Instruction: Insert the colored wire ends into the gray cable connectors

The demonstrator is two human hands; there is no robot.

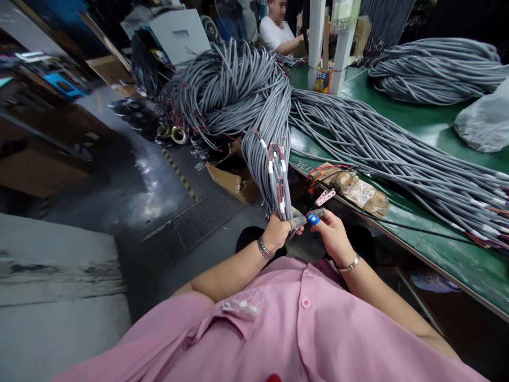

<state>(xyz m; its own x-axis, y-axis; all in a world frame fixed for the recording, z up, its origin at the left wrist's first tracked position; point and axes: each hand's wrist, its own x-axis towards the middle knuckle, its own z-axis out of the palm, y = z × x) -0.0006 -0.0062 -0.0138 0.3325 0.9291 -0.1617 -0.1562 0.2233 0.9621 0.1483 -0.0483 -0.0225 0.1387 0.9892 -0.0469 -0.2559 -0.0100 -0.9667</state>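
Note:
My left hand (277, 232) is closed around the ends of several grey cables (258, 164), which hang down from the large coiled bundle. White sleeves and thin red and blue wires show at some cable ends just above it. My right hand (333, 233) is closed beside it, pinching a small piece at the cable ends; something blue (313, 219) shows at the thumb. Grey finger coverings seem to be on some fingers. The exact contact between the fingertips is too small to tell.
A green table (445, 265) on the right bears long grey cables (389, 143), a coil (433, 69), a plastic bag (487, 119) and a wooden block (366, 196). An open cardboard box (228, 180) stands below the bundle. Another person (276, 32) sits beyond.

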